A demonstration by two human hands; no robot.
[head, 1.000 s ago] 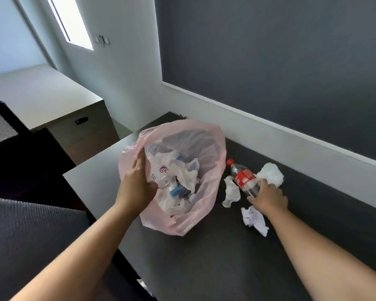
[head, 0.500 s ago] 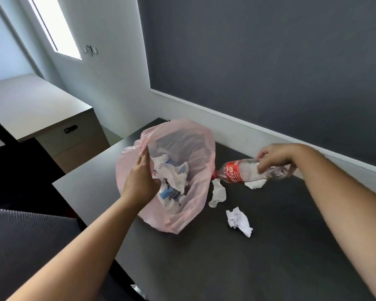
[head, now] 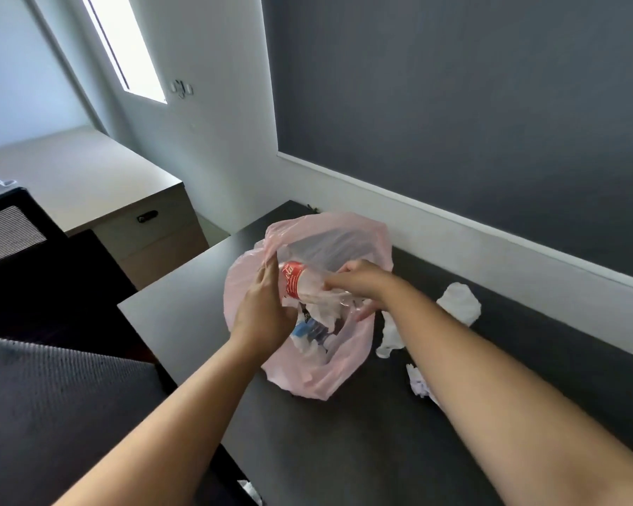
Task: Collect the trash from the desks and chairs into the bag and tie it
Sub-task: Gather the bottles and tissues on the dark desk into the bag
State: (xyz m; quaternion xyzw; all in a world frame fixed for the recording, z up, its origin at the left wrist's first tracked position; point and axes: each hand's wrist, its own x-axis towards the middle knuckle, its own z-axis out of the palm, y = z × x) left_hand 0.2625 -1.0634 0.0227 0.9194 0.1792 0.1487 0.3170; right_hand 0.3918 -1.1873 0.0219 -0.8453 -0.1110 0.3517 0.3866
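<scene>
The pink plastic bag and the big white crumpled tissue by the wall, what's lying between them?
In the head view, only the long white crumpled paper lies there on the dark desk.

Bag (head: pixel 351 374) on desk (head: pixel 344 451), bottle (head: pixel 300 284) over its mouth, tissues (head: pixel 459 303) right of bag

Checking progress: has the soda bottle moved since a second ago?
Yes. The bottle, in the right hand, went left from beside the tissues into the bag.
</scene>
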